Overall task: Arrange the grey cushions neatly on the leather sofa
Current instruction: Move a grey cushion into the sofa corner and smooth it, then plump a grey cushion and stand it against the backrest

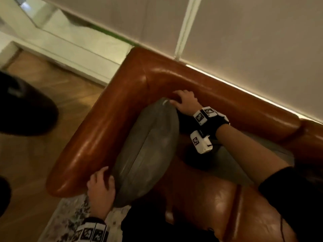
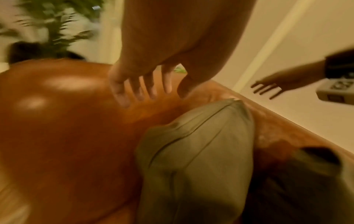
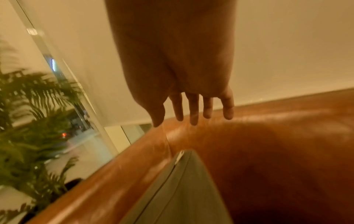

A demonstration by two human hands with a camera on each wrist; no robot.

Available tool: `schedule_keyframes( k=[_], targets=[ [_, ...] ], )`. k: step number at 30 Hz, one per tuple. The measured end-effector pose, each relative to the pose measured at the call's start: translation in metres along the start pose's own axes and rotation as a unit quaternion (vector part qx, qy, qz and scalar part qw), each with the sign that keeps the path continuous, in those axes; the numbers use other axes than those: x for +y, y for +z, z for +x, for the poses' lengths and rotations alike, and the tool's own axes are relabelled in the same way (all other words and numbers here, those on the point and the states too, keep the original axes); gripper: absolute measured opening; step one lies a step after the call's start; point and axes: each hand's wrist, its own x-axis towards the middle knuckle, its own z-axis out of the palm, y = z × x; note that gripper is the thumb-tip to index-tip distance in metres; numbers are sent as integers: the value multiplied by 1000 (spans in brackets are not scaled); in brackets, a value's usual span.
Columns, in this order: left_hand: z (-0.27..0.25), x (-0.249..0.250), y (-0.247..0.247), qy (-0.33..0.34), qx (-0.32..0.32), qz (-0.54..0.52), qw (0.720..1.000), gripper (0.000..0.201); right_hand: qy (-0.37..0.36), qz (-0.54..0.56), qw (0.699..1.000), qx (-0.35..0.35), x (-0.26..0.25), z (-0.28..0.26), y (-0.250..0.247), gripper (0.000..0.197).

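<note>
Grey cushion [image 1: 148,151] stands on edge in the leather sofa's [image 1: 97,130] corner against the armrest, its seam running from near to far. Left hand [image 1: 100,187], fingers relaxed, rests at its near end; right hand [image 1: 185,102], fingers spread, hovers by its far corner. A second grey cushion [image 1: 244,154] lies mostly hidden behind the right arm.

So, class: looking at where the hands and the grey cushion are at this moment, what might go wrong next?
1. The grey cushion stands on edge against the sofa arm; both wrist views show open fingers, so it may flop onto the seat.
2. The left hand is at its front corner near the seat edge; a push could slide it toward the rug.
3. The right hand, up by the zip corner, could skew it.
</note>
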Motion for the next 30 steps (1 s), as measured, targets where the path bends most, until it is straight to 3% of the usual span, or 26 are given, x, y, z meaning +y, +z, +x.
schedule_keyframes(
  k=[5, 9, 11, 14, 17, 20, 22, 24, 26, 29, 30],
  targets=[
    [21, 113, 12, 231, -46, 21, 972, 25, 26, 28, 996, 77, 98, -60, -65, 53],
    [23, 206, 64, 312, -156, 26, 937, 23, 116, 79, 975, 171, 215, -120, -90, 49],
    [15, 249, 100, 306, -217, 36, 926, 27, 179, 111, 959, 189, 270, -149, -88, 48],
    [-1, 302, 166, 225, -298, 35, 927, 40, 312, 164, 918, 184, 347, -194, -79, 47],
    [-16, 327, 221, 168, -306, 50, 936, 61, 410, 239, 865, 162, 391, -225, -50, 48],
    [-32, 332, 252, 98, -251, -13, 963, 55, 405, 343, 836, 141, 402, -234, -20, 55],
    [-31, 326, 262, 50, -231, -115, 965, 44, 406, 397, 808, 155, 405, -239, -6, 56],
    [-33, 316, 261, 26, -222, -226, 948, 32, 418, 432, 780, 176, 409, -251, 0, 46],
    [-40, 302, 247, 16, -219, -300, 928, 29, 408, 522, 721, 204, 410, -275, 5, 39],
    [-50, 277, 221, 30, -283, -353, 891, 34, 341, 649, 651, 200, 405, -322, 19, 28],
    [-54, 267, 216, 37, -307, -343, 887, 35, 318, 663, 651, 189, 401, -336, 24, 24]
  ],
)
